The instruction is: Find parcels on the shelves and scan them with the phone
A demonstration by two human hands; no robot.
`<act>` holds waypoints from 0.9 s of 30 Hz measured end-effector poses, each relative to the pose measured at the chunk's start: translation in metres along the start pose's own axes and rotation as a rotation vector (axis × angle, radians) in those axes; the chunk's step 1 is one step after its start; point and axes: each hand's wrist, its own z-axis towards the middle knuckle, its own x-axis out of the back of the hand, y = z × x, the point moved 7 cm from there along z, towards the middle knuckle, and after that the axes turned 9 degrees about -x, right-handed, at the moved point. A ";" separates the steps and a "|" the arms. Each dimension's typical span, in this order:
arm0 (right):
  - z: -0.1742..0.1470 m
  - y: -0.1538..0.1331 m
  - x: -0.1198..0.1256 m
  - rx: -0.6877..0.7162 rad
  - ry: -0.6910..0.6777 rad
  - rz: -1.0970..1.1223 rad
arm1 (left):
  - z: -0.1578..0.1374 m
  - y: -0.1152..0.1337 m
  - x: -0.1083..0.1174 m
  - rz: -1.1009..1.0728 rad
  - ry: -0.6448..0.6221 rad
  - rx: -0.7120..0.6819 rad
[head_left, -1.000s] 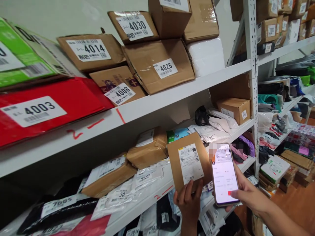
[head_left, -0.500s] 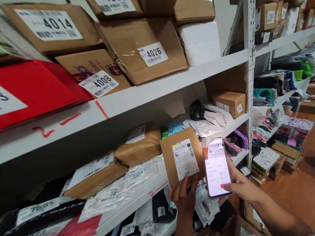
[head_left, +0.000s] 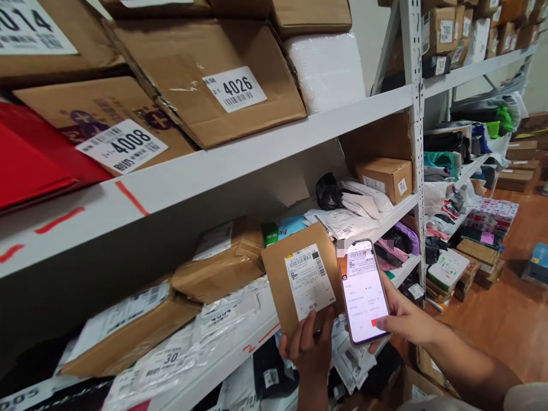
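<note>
My left hand (head_left: 309,348) grips the lower edge of a flat brown cardboard parcel (head_left: 276,268), its fingers showing on the front. A white shipping label (head_left: 311,281) with barcodes faces me from the parcel. Just to the right, my right hand (head_left: 398,317) is closed around a smartphone (head_left: 363,302), thumb over a red button low on the lit screen. The top of the screen shows a picture of a label, with lines of text below. The phone's left edge is close beside the parcel; whether they touch I cannot tell.
A white shelf beam (head_left: 257,142) crosses above the hands, bearing a box marked 4026 (head_left: 222,74) and a red box (head_left: 38,154). Below lie taped cartons (head_left: 220,260) and white mailing bags (head_left: 346,222). A shelf post (head_left: 416,142) stands right, with more stacked parcels beyond on the wooden floor (head_left: 492,319).
The view has swung to the right, so shelves, parcel and phone appear further left. Both hands keep their hold, and the thumb stays over the red button.
</note>
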 end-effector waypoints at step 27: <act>-0.002 0.007 0.004 0.006 0.033 0.004 | -0.004 0.003 0.001 -0.037 0.012 0.070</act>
